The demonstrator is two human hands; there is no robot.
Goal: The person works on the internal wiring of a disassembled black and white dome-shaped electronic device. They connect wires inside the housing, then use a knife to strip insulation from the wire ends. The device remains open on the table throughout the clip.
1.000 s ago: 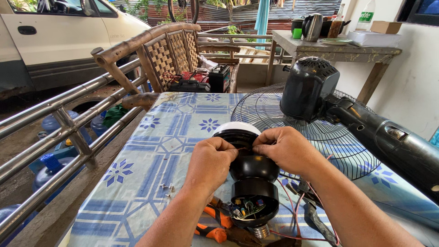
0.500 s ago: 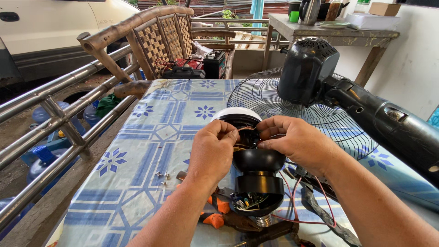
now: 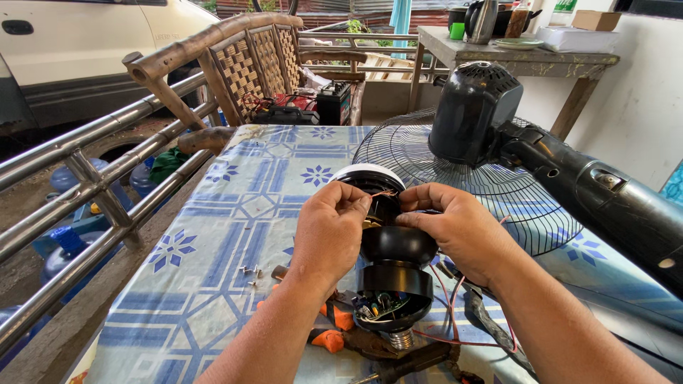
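Observation:
My left hand [image 3: 329, 231] and my right hand [image 3: 459, 229] meet over a black lamp-like device [image 3: 393, 262] with a white round rim, held above a table covered in blue patterned cloth [image 3: 235, 213]. Both hands pinch thin copper-coloured wires [image 3: 384, 193] at the device's upper opening. Its lower black housing is open, showing a small circuit board [image 3: 382, 304] and a screw-type metal base [image 3: 400, 340]. Red and white wires [image 3: 441, 313] trail from it to the right.
A black standing fan [image 3: 475, 114] lies on its side with its wire grille [image 3: 420, 153] on the table. Orange-handled pliers [image 3: 331, 331], a screwdriver [image 3: 398, 368] and loose screws [image 3: 250, 272] lie near me. A metal railing [image 3: 85, 192], water jugs and a wicker chair [image 3: 249, 60] stand left.
My head has tilted slightly, shifting the view. Both hands stay on the device, fingers now closer together on the wires at its upper opening.

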